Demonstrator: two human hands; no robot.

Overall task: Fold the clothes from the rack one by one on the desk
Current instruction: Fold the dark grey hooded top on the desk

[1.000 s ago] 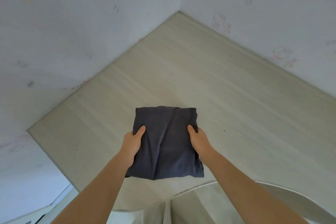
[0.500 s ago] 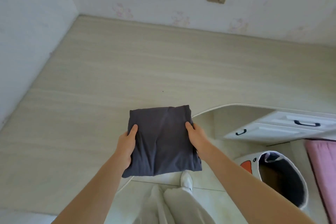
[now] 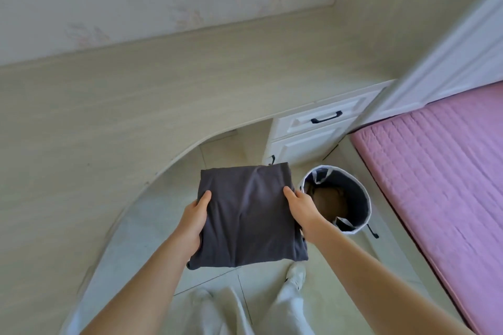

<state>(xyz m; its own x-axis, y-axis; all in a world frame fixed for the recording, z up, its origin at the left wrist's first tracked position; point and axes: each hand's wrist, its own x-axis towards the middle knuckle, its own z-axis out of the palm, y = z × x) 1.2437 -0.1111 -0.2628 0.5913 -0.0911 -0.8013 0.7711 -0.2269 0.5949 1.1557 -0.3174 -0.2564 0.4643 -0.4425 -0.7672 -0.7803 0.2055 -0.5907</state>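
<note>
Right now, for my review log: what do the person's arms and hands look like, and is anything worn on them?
Both forearms are bare from the frame's bottom edge to the wrist, with no sleeves in view. The left hand and right hand wear no gloves, and no watch, bracelet or ring is visible. Lower down, light grey trousers and a white shoe show.

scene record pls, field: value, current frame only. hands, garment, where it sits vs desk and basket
garment: dark grey folded cloth, compact rectangle
left hand: grips the cloth's left edge, thumb on top
right hand: grips the right edge, thumb on top
support: held in the air over the floor, not on the desk
basket: round, dark, open-topped, on the floor just right of the cloth; something brown inside, unclear what
drawers: white, dark handles, closed
bed: pink cover, far right
</note>
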